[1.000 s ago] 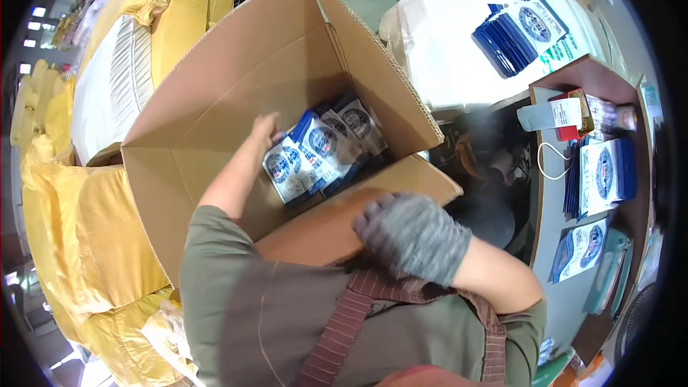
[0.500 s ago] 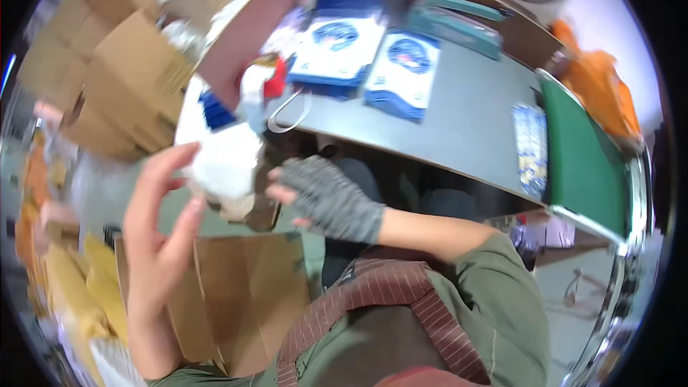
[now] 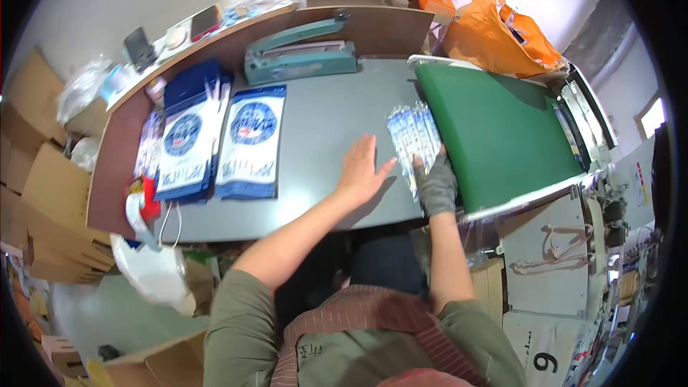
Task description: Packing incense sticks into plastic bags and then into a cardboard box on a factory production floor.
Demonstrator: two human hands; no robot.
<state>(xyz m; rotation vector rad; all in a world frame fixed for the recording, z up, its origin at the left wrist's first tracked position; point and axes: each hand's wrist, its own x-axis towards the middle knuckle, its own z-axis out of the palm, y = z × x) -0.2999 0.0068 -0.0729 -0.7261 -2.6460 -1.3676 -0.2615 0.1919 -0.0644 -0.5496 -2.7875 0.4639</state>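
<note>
Several slim blue-and-white packets (image 3: 414, 129) lie in a bundle on the grey tabletop, beside the green pad. At their near end is my right hand (image 3: 436, 185), in a grey fingerless glove, its thumb and fingers closed on the packets. To their left my left hand (image 3: 362, 175) is bare and open just above the table, thumb apart and nothing in it. Farther left lie two stacks of flat blue-and-white pouches, a left stack (image 3: 185, 140) and a right stack (image 3: 251, 140).
A teal bag sealer (image 3: 301, 57) stands at the back of the table. The green pad (image 3: 502, 136) fills the right side, with an orange bag (image 3: 502, 36) behind it. A tape roll (image 3: 136, 215) sits at the front left corner; cardboard boxes (image 3: 61, 193) stand beyond it.
The view has swung right. My left hand has come from beside the white bag to over the tabletop. My right hand has moved from the table's front left to the slim packets.
</note>
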